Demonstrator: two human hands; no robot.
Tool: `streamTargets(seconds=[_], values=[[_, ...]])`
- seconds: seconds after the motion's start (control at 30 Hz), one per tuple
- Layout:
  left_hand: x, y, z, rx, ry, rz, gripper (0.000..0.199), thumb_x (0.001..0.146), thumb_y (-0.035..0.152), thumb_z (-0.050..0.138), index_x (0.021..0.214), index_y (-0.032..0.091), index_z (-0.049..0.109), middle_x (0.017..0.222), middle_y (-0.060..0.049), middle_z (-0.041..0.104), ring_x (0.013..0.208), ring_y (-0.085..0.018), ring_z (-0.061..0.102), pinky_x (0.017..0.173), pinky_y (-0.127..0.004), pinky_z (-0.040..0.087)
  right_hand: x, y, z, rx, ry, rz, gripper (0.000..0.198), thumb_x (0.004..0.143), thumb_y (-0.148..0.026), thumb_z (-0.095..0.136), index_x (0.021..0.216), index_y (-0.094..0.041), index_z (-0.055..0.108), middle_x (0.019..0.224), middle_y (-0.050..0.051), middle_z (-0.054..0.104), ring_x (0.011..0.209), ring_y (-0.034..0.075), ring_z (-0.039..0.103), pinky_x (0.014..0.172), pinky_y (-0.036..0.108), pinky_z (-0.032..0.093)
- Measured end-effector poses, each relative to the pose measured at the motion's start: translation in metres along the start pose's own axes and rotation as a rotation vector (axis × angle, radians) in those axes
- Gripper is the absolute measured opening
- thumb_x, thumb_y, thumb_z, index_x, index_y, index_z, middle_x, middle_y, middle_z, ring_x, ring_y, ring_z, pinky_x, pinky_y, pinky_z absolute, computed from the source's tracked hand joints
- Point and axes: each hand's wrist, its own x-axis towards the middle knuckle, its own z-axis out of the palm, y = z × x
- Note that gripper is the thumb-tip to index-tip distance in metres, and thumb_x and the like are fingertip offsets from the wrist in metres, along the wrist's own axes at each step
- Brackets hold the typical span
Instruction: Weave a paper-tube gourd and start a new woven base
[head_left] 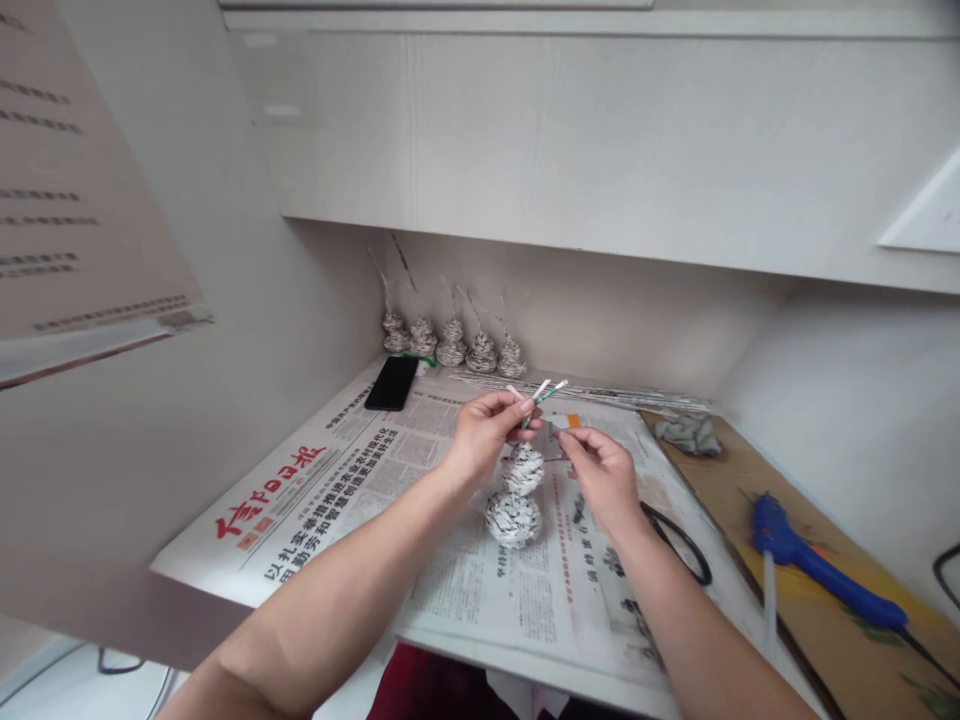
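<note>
A small gourd-shaped piece woven from printed paper strips (514, 518) stands upright over the newspaper, its narrower upper bulb just under my fingers. My left hand (491, 425) is closed around several rolled paper strips (541, 390) that stick up from its top; one of them is greenish. To the right of the neck, my right hand (602, 468) pinches what looks like a thin paper strip, mostly hidden by the fingertips.
Newspaper (352, 500) covers the table. Along the back wall stand several woven paper gourds (452, 343), with a black phone (392, 384) before them and long paper rods (600, 390) beside. At right lie a black cable loop (686, 545), grey cloth (688, 435) and blue glue gun (825, 575) on cardboard.
</note>
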Motion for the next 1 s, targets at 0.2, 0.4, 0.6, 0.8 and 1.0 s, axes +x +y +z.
streamTargets(seconds=[0.2,0.4,0.6,0.8,1.0], values=[[-0.005,0.006,0.003,0.027,-0.094,-0.031,0.026,0.068,0.034,0.079,0.074,0.011,0.069,0.071,-0.004,0.069,0.065,-0.011,0.065,0.057,-0.018,0.052,-0.006,-0.039,0.002,0.070,-0.070,-0.133,0.029,0.081,-0.037,0.069,0.105,-0.021,0.069,0.094,0.004,0.071,0.085,0.018,0.064,0.077,0.030,0.052],[-0.015,0.013,0.011,0.068,-0.177,0.001,0.025,0.066,0.034,0.080,0.071,0.012,0.069,0.065,-0.003,0.067,0.064,-0.013,0.066,0.056,-0.022,0.054,-0.007,-0.080,0.008,0.068,-0.086,-0.147,0.020,0.079,-0.036,0.071,0.089,-0.020,0.069,0.077,0.001,0.067,0.066,0.013,0.063,0.062,0.025,0.051],[-0.021,0.009,0.015,0.068,-0.169,0.031,0.026,0.067,0.036,0.079,0.073,0.013,0.068,0.069,-0.004,0.070,0.065,-0.014,0.067,0.056,-0.023,0.053,-0.010,-0.084,0.008,0.102,0.012,-0.046,0.025,0.077,-0.038,0.072,0.068,-0.019,0.058,0.059,-0.003,0.062,0.051,0.009,0.055,0.051,0.021,0.044],[-0.024,0.005,0.015,0.057,-0.164,0.056,0.027,0.071,0.038,0.076,0.075,0.013,0.065,0.068,-0.003,0.069,0.064,-0.013,0.065,0.055,-0.022,0.052,-0.017,-0.089,0.005,0.294,-0.021,0.108,0.029,0.075,-0.041,0.071,0.068,-0.019,0.054,0.059,-0.002,0.062,0.050,0.010,0.055,0.038,0.018,0.030],[-0.024,0.006,0.015,0.041,-0.194,0.034,0.029,0.072,0.039,0.075,0.071,0.013,0.063,0.065,-0.002,0.066,0.062,-0.011,0.063,0.054,-0.019,0.050,-0.023,-0.088,0.000,0.121,-0.134,-0.082,0.030,0.077,-0.033,0.073,0.103,-0.021,0.062,0.079,0.000,0.067,0.068,0.013,0.063,0.053,0.023,0.047]])
